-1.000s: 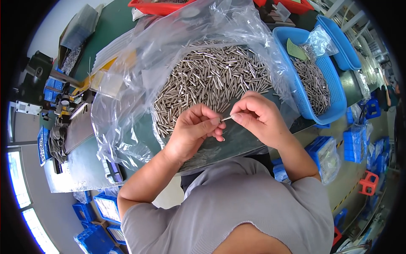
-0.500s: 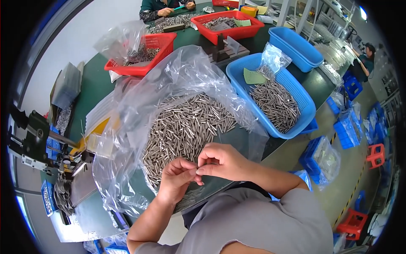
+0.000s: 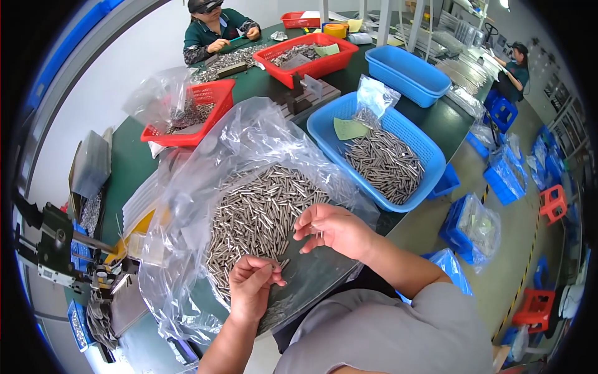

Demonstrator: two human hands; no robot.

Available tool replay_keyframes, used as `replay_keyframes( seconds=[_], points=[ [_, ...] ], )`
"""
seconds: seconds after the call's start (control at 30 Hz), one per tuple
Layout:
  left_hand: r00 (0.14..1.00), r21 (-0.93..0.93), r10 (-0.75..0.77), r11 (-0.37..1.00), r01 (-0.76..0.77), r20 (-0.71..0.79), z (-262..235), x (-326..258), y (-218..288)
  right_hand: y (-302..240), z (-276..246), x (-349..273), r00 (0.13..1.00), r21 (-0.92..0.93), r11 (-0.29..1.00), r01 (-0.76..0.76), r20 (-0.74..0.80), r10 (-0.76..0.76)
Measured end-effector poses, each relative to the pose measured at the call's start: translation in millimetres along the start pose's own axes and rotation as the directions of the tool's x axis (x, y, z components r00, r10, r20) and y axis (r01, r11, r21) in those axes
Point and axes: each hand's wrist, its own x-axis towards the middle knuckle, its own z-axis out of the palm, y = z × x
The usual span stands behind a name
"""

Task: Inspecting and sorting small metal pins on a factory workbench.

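A large heap of slim metal pins (image 3: pixel 265 212) lies on a clear plastic bag (image 3: pixel 187 249) spread over the green table. Low over the near edge of the heap is my left hand (image 3: pixel 252 283), thumb and forefinger pressed together; whatever is between them is too small to make out. My right hand (image 3: pixel 336 232) hovers at the heap's right side, fingers loosely bent and apart. A faint glint shows between those fingers, too blurred to name. The hands are separate. Beyond my right hand, a blue basket (image 3: pixel 314 128) holds more pins and a yellow-green paper slip (image 3: pixel 350 129).
Red baskets (image 3: pixel 227 103) of metal parts and a second blue basket (image 3: pixel 408 78) stand farther back. A black clamp-like device (image 3: pixel 56 240) rises at the left. Across the table sits a co-worker (image 3: pixel 215 34). Blue crates (image 3: pixel 458 230) and red stools (image 3: pixel 534 310) stand on the floor at right.
My hands have come apart from a shared pinch: the right has moved right and its fingers have opened, the left has dropped slightly. The view has tilted, bringing more of the co-worker into sight.
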Motion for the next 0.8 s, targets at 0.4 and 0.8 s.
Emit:
replay_keyframes(
  seconds=[0.4,0.8],
  points=[
    [1.000,-0.023,-0.020,1.000,0.019,-0.021,-1,-2,5,33,15,7,0.858,-0.862,-0.251,0.440,0.486,-0.167],
    [1.000,-0.010,-0.019,1.000,0.019,-0.019,0,-2,6,29,4,5,0.821,-0.819,-0.313,0.481,0.546,-0.166]
  ],
)
